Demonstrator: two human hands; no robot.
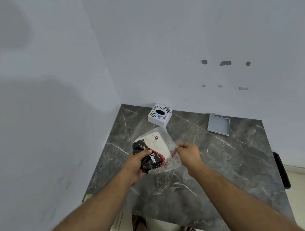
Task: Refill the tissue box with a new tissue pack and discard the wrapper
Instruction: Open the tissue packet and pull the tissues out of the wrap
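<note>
A tissue pack [156, 148] in a clear wrapper with black, red and white print hangs above the dark marble counter [225, 164]. My left hand [139, 162] grips its black printed end from the left. My right hand [187, 152] pinches the clear wrapper's edge on the right side. White tissues show through the plastic. Behind the pack, a white cube tissue box [160, 114] with stickers and a dark oval hole on top stands near the wall corner.
A flat grey square lid or tray [218, 124] lies at the back right of the counter. Walls close in on the left and at the back. A dark object [282, 170] sits past the counter's right edge. Feet in sandals show below the front edge.
</note>
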